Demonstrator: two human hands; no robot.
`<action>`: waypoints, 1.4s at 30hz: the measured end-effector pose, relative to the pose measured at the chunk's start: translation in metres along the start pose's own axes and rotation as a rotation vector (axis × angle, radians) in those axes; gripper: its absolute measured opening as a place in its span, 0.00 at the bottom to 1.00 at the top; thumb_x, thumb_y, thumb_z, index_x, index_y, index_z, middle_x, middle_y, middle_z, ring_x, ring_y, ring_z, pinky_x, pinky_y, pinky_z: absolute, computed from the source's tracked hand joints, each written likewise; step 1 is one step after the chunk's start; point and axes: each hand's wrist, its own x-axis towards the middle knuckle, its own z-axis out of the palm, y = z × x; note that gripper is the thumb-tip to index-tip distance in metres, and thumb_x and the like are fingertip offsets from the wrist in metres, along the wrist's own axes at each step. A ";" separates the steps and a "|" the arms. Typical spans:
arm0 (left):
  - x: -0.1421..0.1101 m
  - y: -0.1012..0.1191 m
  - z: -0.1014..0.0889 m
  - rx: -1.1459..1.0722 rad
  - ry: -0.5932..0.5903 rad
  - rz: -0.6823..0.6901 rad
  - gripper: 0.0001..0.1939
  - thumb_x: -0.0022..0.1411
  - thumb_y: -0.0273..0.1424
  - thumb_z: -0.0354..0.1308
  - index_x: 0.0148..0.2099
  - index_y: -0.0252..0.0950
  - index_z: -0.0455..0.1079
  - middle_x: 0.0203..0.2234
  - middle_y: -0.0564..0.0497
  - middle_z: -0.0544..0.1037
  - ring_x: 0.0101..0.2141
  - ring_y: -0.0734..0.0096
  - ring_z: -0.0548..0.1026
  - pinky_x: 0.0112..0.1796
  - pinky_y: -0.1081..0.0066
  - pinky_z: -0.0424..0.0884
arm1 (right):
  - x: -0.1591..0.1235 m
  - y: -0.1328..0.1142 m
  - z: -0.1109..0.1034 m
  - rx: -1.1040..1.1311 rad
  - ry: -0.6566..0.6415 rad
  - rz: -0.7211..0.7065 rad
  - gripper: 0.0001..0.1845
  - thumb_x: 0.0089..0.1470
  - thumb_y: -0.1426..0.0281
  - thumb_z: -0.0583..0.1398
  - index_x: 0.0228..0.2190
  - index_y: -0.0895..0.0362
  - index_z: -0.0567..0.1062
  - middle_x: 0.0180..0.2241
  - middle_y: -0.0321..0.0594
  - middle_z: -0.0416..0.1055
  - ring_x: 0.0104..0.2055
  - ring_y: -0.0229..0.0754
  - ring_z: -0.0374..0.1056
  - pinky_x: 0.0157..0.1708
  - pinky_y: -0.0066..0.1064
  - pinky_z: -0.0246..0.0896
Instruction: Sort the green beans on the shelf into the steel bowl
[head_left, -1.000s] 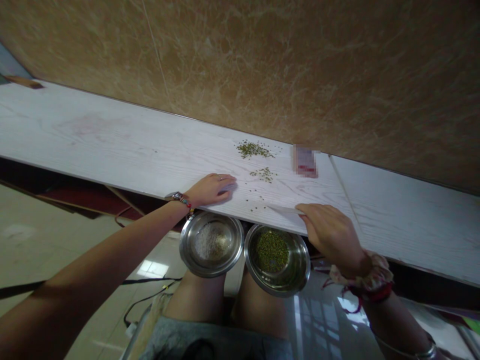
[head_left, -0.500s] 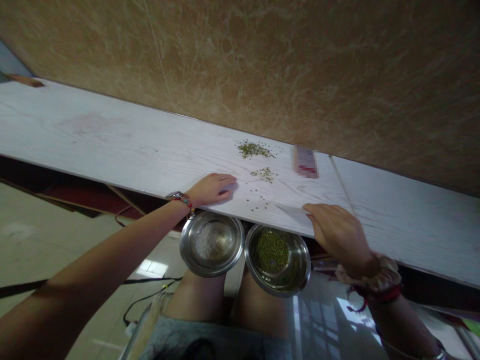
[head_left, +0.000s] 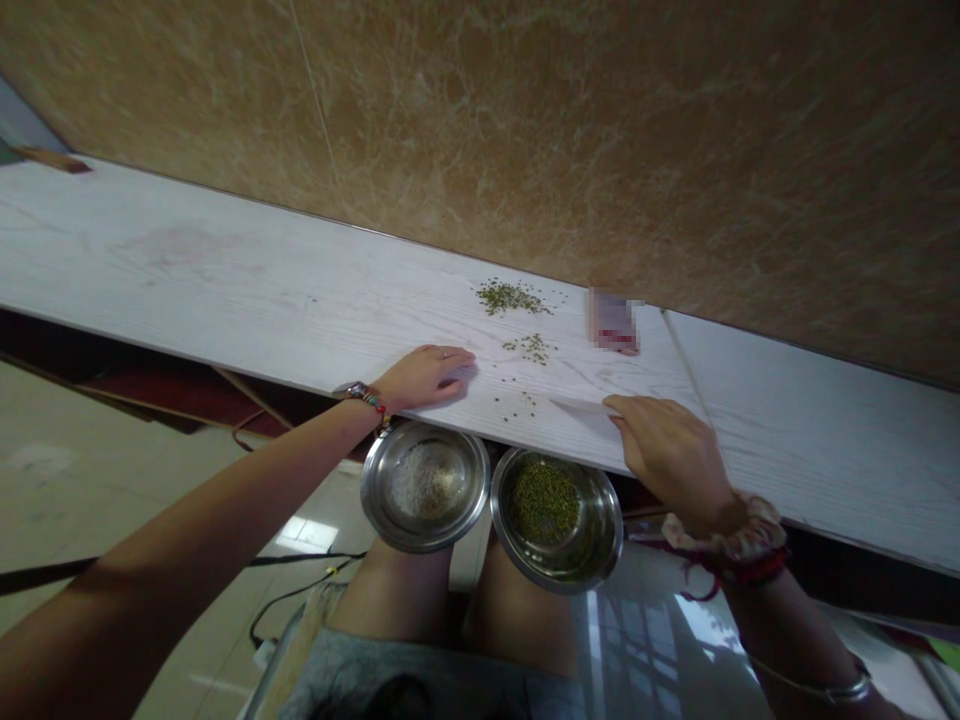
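My left hand (head_left: 427,377) lies flat on the white tabletop (head_left: 285,270), fingers stretched out and holding nothing. My right hand (head_left: 667,445) pinches a thin whitish card-like piece (head_left: 576,406), held low over the table near its front edge. Between the hands lie a few scattered beans (head_left: 517,404). Behind them are a small loose cluster of paler beans (head_left: 531,348) and a larger heap of green beans (head_left: 511,297). Below the edge, a steel bowl (head_left: 373,515) holds whitish grains. Beside it, another steel bowl (head_left: 611,540) holds many small green beans.
A blurred-out flat packet or card (head_left: 615,322) lies near the wall at the back right. The brown marbled wall (head_left: 480,130) bounds the table's far side. Both bowls sit over my thighs (head_left: 405,600). A black cable (head_left: 270,600) runs across the floor.
My right hand has shifted slightly up and left with the card-like piece. My left hand, the beans and the bowls look the same.
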 end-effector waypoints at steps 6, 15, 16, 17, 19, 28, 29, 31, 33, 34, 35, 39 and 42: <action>0.001 0.001 -0.001 0.003 0.004 0.005 0.18 0.61 0.34 0.45 0.51 0.35 0.65 0.51 0.45 0.72 0.48 0.63 0.72 0.49 0.63 0.65 | 0.006 -0.006 0.000 0.065 -0.010 -0.043 0.14 0.51 0.82 0.51 0.37 0.60 0.72 0.30 0.43 0.75 0.32 0.42 0.69 0.34 0.34 0.61; 0.001 0.000 -0.002 -0.006 -0.028 -0.015 0.19 0.62 0.34 0.45 0.52 0.32 0.66 0.51 0.42 0.72 0.49 0.62 0.71 0.50 0.63 0.65 | 0.002 -0.003 -0.008 0.100 -0.008 -0.073 0.14 0.50 0.83 0.52 0.37 0.60 0.71 0.31 0.43 0.76 0.33 0.42 0.70 0.34 0.33 0.63; 0.001 0.000 -0.002 -0.005 -0.028 -0.015 0.19 0.62 0.34 0.45 0.52 0.32 0.66 0.51 0.42 0.72 0.49 0.62 0.71 0.50 0.63 0.65 | 0.002 -0.004 -0.009 0.097 -0.006 -0.070 0.14 0.50 0.83 0.52 0.37 0.60 0.71 0.31 0.42 0.76 0.33 0.42 0.70 0.34 0.33 0.63; 0.002 0.000 -0.001 -0.003 -0.026 -0.016 0.20 0.62 0.34 0.45 0.52 0.32 0.66 0.51 0.42 0.72 0.49 0.62 0.71 0.50 0.63 0.65 | 0.002 -0.004 -0.009 0.096 -0.006 -0.067 0.14 0.50 0.83 0.52 0.36 0.60 0.71 0.31 0.42 0.76 0.32 0.42 0.70 0.34 0.33 0.63; 0.002 -0.001 -0.001 0.000 -0.019 -0.017 0.20 0.61 0.34 0.46 0.52 0.31 0.66 0.51 0.42 0.72 0.49 0.61 0.71 0.50 0.63 0.65 | 0.002 -0.006 -0.008 0.098 -0.009 -0.065 0.14 0.50 0.83 0.52 0.36 0.60 0.71 0.30 0.42 0.76 0.32 0.42 0.70 0.33 0.33 0.63; 0.003 0.000 -0.003 0.001 -0.010 -0.008 0.18 0.61 0.33 0.46 0.51 0.33 0.66 0.50 0.43 0.72 0.48 0.62 0.72 0.49 0.64 0.65 | 0.003 -0.015 -0.012 0.137 -0.009 -0.041 0.16 0.49 0.83 0.52 0.37 0.59 0.72 0.29 0.42 0.76 0.31 0.42 0.69 0.33 0.33 0.62; 0.003 0.000 -0.003 0.000 -0.013 -0.009 0.18 0.61 0.33 0.46 0.51 0.33 0.66 0.51 0.43 0.72 0.48 0.62 0.72 0.49 0.64 0.65 | 0.003 -0.016 -0.011 0.133 -0.017 -0.033 0.16 0.49 0.83 0.51 0.37 0.59 0.72 0.30 0.42 0.76 0.31 0.42 0.69 0.33 0.34 0.62; 0.003 0.000 -0.002 -0.001 -0.013 -0.008 0.18 0.61 0.33 0.46 0.51 0.34 0.66 0.51 0.44 0.72 0.48 0.63 0.72 0.49 0.64 0.65 | 0.004 -0.016 -0.009 0.129 -0.032 -0.017 0.16 0.49 0.82 0.51 0.38 0.58 0.73 0.30 0.42 0.75 0.30 0.42 0.69 0.34 0.34 0.62; 0.003 0.000 -0.001 -0.001 -0.011 -0.004 0.18 0.61 0.34 0.46 0.52 0.34 0.65 0.51 0.45 0.72 0.48 0.63 0.72 0.49 0.63 0.65 | 0.004 -0.016 -0.007 0.122 -0.041 -0.012 0.16 0.50 0.82 0.51 0.38 0.58 0.72 0.30 0.42 0.75 0.31 0.42 0.69 0.34 0.34 0.62; 0.003 0.000 -0.001 0.000 -0.009 -0.003 0.18 0.61 0.34 0.46 0.51 0.34 0.65 0.51 0.44 0.72 0.48 0.62 0.71 0.49 0.63 0.65 | 0.004 -0.015 -0.005 0.114 -0.041 -0.009 0.16 0.50 0.82 0.51 0.37 0.58 0.72 0.30 0.42 0.76 0.31 0.42 0.69 0.34 0.34 0.62; 0.002 0.000 -0.001 0.000 -0.008 -0.001 0.18 0.61 0.34 0.46 0.51 0.34 0.65 0.51 0.44 0.72 0.48 0.62 0.71 0.49 0.63 0.65 | 0.004 -0.013 -0.003 0.100 -0.043 -0.006 0.16 0.50 0.82 0.51 0.38 0.59 0.72 0.30 0.42 0.76 0.31 0.42 0.69 0.34 0.34 0.62; 0.002 0.002 -0.001 0.002 -0.006 -0.007 0.19 0.61 0.34 0.46 0.51 0.33 0.66 0.51 0.43 0.72 0.48 0.61 0.72 0.49 0.62 0.65 | 0.005 -0.008 0.002 0.026 -0.039 -0.004 0.13 0.51 0.82 0.51 0.37 0.60 0.72 0.28 0.43 0.75 0.29 0.42 0.69 0.31 0.34 0.61; 0.002 0.002 -0.001 -0.006 -0.005 -0.005 0.19 0.61 0.34 0.46 0.51 0.33 0.66 0.50 0.42 0.72 0.47 0.61 0.72 0.49 0.62 0.66 | 0.006 -0.008 0.001 0.040 0.001 0.000 0.13 0.52 0.81 0.52 0.37 0.60 0.71 0.29 0.42 0.75 0.30 0.42 0.69 0.32 0.33 0.61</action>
